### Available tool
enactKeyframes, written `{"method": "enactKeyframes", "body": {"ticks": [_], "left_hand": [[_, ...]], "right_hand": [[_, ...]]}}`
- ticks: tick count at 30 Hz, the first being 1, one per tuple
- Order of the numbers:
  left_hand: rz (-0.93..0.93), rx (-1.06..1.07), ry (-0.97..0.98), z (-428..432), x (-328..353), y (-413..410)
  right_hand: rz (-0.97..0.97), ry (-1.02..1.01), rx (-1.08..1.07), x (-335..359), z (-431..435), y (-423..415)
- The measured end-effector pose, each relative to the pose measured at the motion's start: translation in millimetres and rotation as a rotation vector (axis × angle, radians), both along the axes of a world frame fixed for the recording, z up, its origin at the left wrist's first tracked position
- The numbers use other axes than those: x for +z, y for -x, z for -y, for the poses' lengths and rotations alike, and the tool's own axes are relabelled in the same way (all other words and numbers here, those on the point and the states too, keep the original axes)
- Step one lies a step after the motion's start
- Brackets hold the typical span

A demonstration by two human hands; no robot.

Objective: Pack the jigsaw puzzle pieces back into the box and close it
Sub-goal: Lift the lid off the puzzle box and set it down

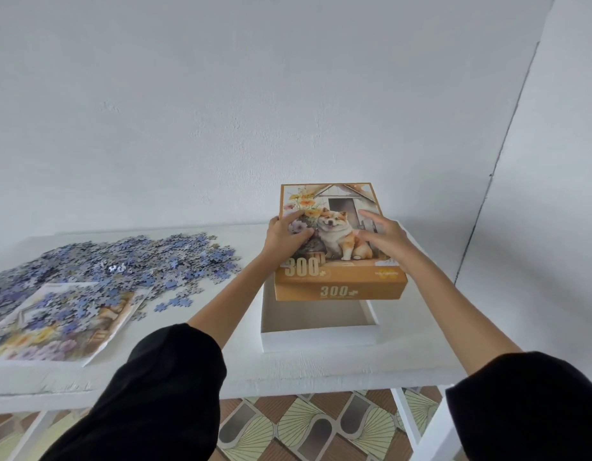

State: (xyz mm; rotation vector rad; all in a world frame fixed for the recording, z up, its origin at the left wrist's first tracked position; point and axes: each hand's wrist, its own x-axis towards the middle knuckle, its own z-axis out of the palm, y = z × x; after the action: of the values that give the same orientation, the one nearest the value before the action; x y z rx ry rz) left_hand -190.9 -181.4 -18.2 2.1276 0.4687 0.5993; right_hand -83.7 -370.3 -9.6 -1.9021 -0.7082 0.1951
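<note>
An orange box lid (pixel 341 281) with a dog picture and "300" printed on it sits at the table's right, partly over the white box base (pixel 317 339), whose near part shows an empty white inside. My left hand (pixel 284 239) grips the lid's left edge, thumb on top. My right hand (pixel 382 232) lies on the lid's top with fingers spread. A large heap of bluish jigsaw pieces (pixel 121 261) is spread over the table's left half, apart from the box.
A printed picture sheet (pixel 71 334) lies at the front left, partly buried under pieces. The white table (pixel 288 371) stands against a white wall; its front edge is near me. Patterned floor tiles (pixel 304 427) show below.
</note>
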Motion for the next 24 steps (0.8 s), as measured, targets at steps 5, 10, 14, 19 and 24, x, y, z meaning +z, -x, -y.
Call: {"method": "enactKeyframes", "body": {"ticks": [5,10,14,19,24], "left_hand": [[-0.031,-0.020,0.004,6.1,3.5,-33.6],[-0.076,-0.034,0.019,13.5,3.1,-83.4],[-0.102,-0.032,0.034,20.1,-5.6,-132.6],[-0.109,-0.015,0.068,27.7,-22.9,-197.8],[-0.126,0.019,0.055,25.0,-42.5,-247.0]], "right_hand": [[-0.003,0.024,-0.038,3.3,7.2,-27.7],[-0.017,0.039,-0.074,-2.2,16.4,-71.0],[-0.045,0.063,-0.089,-9.7,21.5,-117.1],[-0.061,0.122,-0.077,-14.9,24.7,-184.1],[-0.062,0.159,-0.060,-31.0,17.2,-235.4]]}}
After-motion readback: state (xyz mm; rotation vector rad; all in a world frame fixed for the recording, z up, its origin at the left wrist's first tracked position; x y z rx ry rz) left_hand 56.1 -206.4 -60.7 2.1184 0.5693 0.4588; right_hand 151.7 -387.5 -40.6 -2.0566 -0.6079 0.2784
